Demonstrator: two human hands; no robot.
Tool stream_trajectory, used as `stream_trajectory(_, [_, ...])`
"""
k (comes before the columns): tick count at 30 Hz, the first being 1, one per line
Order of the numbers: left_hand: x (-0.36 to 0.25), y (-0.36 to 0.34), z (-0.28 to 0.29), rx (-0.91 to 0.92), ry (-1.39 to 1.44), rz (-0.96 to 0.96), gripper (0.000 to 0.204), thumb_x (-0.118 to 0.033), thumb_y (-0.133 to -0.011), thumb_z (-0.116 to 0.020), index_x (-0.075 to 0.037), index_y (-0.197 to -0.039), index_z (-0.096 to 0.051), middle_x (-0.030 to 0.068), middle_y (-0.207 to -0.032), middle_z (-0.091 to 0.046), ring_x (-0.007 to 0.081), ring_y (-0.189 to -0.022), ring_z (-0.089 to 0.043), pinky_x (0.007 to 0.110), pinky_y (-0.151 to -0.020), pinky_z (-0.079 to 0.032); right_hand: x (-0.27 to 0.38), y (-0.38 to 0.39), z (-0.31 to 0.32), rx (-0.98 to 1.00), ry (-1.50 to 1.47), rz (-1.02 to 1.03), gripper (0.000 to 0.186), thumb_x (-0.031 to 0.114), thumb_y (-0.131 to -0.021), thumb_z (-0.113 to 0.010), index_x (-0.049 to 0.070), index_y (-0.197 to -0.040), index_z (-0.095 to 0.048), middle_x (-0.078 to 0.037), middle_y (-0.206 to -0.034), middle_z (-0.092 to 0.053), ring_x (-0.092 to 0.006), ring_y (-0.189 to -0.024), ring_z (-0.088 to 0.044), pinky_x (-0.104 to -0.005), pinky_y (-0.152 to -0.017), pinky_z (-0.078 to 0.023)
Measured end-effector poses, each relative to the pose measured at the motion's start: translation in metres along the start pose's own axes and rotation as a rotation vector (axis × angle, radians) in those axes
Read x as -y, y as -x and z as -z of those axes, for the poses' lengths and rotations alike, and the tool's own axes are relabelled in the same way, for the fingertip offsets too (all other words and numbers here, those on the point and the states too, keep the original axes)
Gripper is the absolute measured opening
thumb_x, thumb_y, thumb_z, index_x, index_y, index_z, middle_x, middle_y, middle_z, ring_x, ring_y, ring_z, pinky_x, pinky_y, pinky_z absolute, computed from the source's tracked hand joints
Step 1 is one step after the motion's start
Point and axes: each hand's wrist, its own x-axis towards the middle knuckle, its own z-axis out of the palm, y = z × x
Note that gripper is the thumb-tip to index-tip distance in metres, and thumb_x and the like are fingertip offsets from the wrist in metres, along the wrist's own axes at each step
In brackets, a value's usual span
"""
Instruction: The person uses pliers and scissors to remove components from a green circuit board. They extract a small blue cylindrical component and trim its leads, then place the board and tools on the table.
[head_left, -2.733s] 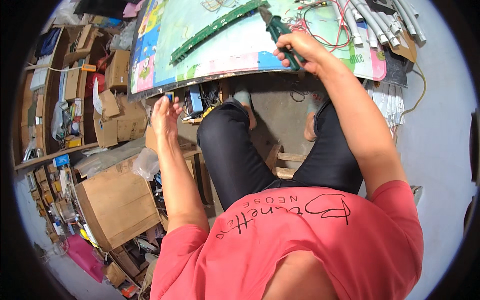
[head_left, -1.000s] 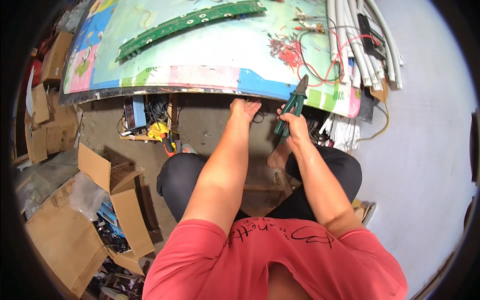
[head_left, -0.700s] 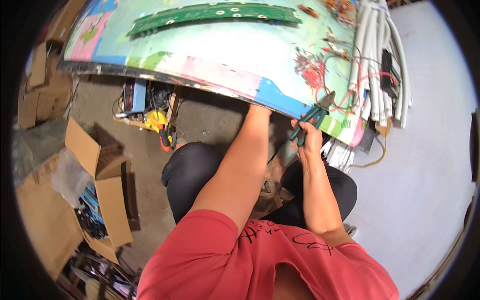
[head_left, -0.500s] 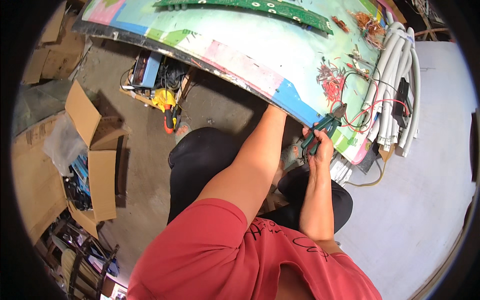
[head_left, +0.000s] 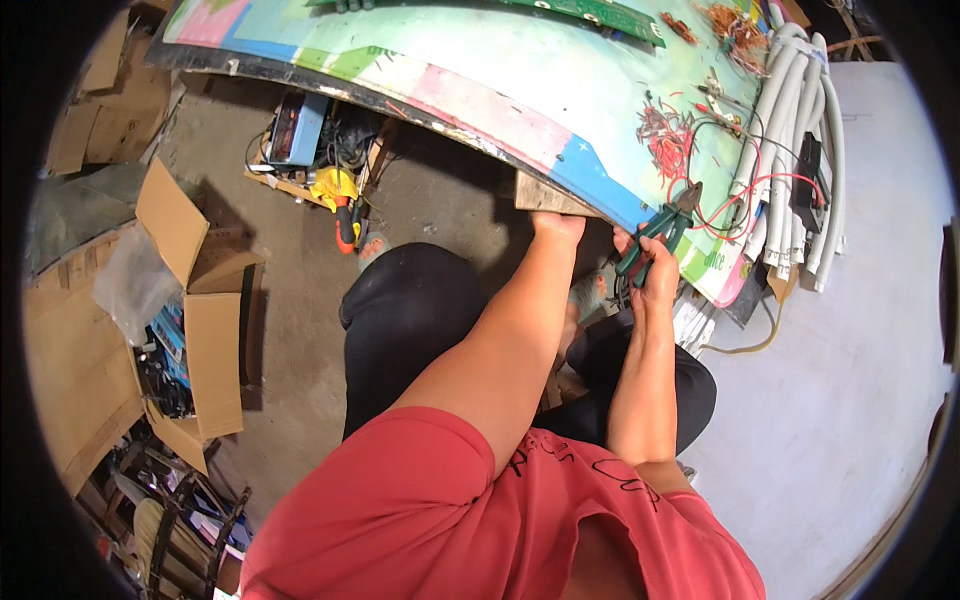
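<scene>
My right hand [head_left: 657,270] is closed around the dark green handles of a pair of cutting pliers [head_left: 664,232]. The pliers' metal jaws point up and to the right over the table's corner. My left hand [head_left: 558,227] is at the table's near edge, against a wooden board [head_left: 553,197] that sticks out from beneath it. Its fingers are hidden by the wood, but the board has come out along with the hand. Close to the pliers lie a red wire [head_left: 772,178] and a heap of red and grey wire scraps [head_left: 668,145].
A green circuit board [head_left: 590,20] lies far back on the colourful tabletop [head_left: 480,110]. White tubes [head_left: 800,140], a black block [head_left: 806,190] and copper strands [head_left: 738,35] are at the right. An open cardboard box [head_left: 215,360] and a crate of tools [head_left: 300,150] stand on the floor.
My left hand has drawn back from under the table, and the wooden board now shows past the edge. The pliers have shifted slightly up and right in my right hand.
</scene>
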Motion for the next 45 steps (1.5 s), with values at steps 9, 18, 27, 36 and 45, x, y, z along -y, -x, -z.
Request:
stream_trajectory(9, [-0.013, 0.006, 0.032, -0.233, -0.334, 0.106, 0.046, -0.034, -0.097, -0.033, -0.006, -0.131, -0.045, 0.016, -0.126, -0.055, 0.0337, -0.112, -0.055, 0.049, -0.095, -0.044, -0.005, -0.006, 0.004, 0.01, -0.084, -0.052, 0.024, -0.001, -0.085, -0.043, -0.008, -0.108, -0.045, -0.024, -0.102, -0.057, -0.0401, -0.097, -0.062, -0.0439, -0.081, -0.057])
stream_trajectory(18, [-0.063, 0.109, 0.011, -0.124, -1.937, 0.087, 0.018, -0.017, -0.091, -0.057, 0.0, -0.085, -0.057, 0.0072, -0.068, -0.06, 0.014, -0.056, -0.058, 0.031, -0.049, -0.049, 0.012, 0.034, -0.002, 0.039, 0.199, -0.134, 0.021, -0.001, -0.082, -0.05, -0.007, -0.102, -0.049, -0.016, -0.089, -0.059, -0.0254, -0.076, -0.066, -0.0329, -0.059, -0.055])
stream_trajectory(27, [-0.085, 0.105, -0.087, 0.372, -2.45, -0.645, 0.016, -0.009, -0.081, -0.066, 0.001, -0.089, -0.057, 0.0186, -0.075, -0.062, 0.0348, -0.073, -0.062, 0.041, -0.067, -0.048, -0.01, 0.059, -0.007, 0.207, 0.527, 0.147, 0.022, 0.006, -0.081, -0.056, 0.0, -0.102, -0.054, -0.008, -0.069, -0.06, -0.0148, -0.059, -0.061, -0.0302, -0.052, -0.047])
stream_trajectory(36, [-0.08, 0.103, -0.057, 0.445, -2.435, -0.776, 0.019, -0.007, -0.077, -0.067, 0.0, -0.089, -0.053, 0.0187, -0.083, -0.059, 0.0372, -0.078, -0.059, 0.045, -0.069, -0.046, -0.011, 0.094, -0.031, 0.199, 1.076, 0.226, 0.034, 0.011, -0.079, -0.059, 0.001, -0.111, -0.053, -0.025, -0.092, -0.061, -0.0437, -0.094, -0.058, -0.0449, -0.082, -0.045])
stream_trajectory(45, [-0.084, 0.092, -0.047, 0.439, -2.279, -0.823, 0.016, -0.002, -0.074, -0.066, 0.0, -0.088, -0.058, 0.0146, -0.074, -0.059, 0.0301, -0.068, -0.06, 0.038, -0.065, -0.047, -0.021, 0.098, -0.047, 0.255, 1.198, 0.204, 0.034, 0.008, -0.078, -0.059, 0.0, -0.11, -0.053, -0.027, -0.096, -0.06, -0.0455, -0.096, -0.056, -0.047, -0.083, -0.044])
